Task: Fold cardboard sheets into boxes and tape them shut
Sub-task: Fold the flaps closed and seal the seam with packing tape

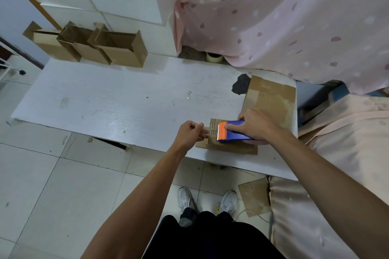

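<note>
A small cardboard box (229, 147) sits near the front right edge of the white table (117, 101). My right hand (251, 124) grips a blue and orange tape dispenser (232, 132) that rests on top of the box, its toothed blade facing left. My left hand (192, 133) is just left of the blade, fingers pinched together at the box's left end, apparently on the clear tape end; the tape itself is hard to see. A stack of flat cardboard sheets (271, 99) lies behind the box.
Three open folded boxes (94, 47) stand at the table's far left edge. A roll of tape (214, 58) lies on the floor beyond the table. Pink curtain (284, 17) hangs at right, a bed (347, 153) at right. Cardboard scrap (255, 196) lies by my shoes.
</note>
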